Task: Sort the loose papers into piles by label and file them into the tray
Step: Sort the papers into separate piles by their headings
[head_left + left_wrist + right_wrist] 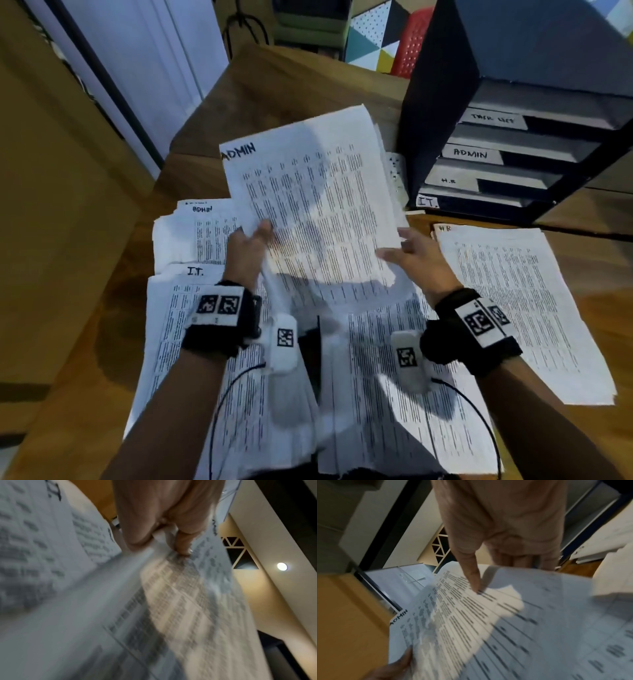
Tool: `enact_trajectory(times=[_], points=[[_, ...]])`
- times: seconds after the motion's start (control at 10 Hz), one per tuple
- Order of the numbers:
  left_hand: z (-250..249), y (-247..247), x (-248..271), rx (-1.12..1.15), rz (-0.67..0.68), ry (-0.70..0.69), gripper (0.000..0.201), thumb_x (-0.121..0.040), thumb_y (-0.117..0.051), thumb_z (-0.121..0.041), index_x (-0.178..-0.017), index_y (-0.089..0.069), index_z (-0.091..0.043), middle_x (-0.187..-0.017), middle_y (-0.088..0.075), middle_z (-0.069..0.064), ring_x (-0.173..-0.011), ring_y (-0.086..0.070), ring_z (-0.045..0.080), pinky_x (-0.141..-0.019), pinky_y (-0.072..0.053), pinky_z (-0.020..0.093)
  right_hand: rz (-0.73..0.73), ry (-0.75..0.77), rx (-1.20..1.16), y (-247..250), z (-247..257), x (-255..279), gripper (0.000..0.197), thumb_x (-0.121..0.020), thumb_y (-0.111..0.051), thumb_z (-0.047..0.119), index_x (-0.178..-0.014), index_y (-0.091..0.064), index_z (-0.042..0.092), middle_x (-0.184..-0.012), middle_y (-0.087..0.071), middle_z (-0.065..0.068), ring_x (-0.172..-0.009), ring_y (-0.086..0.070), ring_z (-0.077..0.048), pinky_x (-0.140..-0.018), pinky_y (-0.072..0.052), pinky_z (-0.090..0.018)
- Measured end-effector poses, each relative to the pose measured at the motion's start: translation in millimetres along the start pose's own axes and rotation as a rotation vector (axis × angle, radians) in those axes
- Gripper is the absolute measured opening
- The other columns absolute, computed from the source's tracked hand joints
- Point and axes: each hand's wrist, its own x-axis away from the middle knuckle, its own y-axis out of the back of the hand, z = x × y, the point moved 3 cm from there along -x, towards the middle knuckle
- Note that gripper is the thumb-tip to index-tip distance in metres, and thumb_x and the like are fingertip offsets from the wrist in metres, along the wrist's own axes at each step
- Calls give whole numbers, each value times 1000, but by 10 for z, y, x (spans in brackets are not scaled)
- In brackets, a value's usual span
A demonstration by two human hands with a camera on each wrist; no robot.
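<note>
A printed sheet labelled ADMIN [318, 192] is held tilted above the table's middle. My left hand [260, 231] pinches its left edge between thumb and fingers [181, 545]. My right hand [394, 245] holds the right edge, thumb [474, 580] on top and fingers underneath. Below the hands lies a loose heap of papers [376, 394]. An ADMIN pile [202, 226] sits at the back left, an IT pile [171, 325] in front of it, and an HR pile [513, 301] to the right. The black tiered tray [428, 120] stands at the back right, with slots labelled TASK LIST, ADMIN, H.R and IT.
A tall cardboard box [51, 205] borders the wooden table [274, 85] on the left. A white power strip [397, 178] lies between the held sheet and the tray. Cables run from both wrist cameras toward the front edge.
</note>
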Motion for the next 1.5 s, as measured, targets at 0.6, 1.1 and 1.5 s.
enact_trajectory(times=[0.6, 1.1, 1.5], points=[[327, 611, -85, -1023, 451, -35, 31, -89, -57, -29, -116, -60, -15, -110, -64, 7, -104, -57, 23, -79, -37, 24, -235, 210, 77, -808, 252, -649, 25, -92, -40, -4, -103, -60, 6, -89, -54, 4, -78, -48, -5, -78, -39, -23], [422, 628, -364, -960, 338, -75, 28, -86, -59, -23, -61, -45, -21, -76, -52, 4, -86, -55, 32, -75, -39, 33, 390, -268, 88, -1555, -537, -509, 22, -95, -37, 7, -86, -55, 18, -78, -58, 1, -69, -48, -8, -69, -45, -25], [501, -380, 28, -998, 438, -297, 25, -89, -55, -24, -111, -58, -13, -125, -49, 5, -121, -40, 22, -101, -32, 34, 74, 159, 568, -242, -361, 3, 12, -91, -47, 6, -91, -59, 5, -88, -62, -9, -80, -57, -22, -71, -43, -26]])
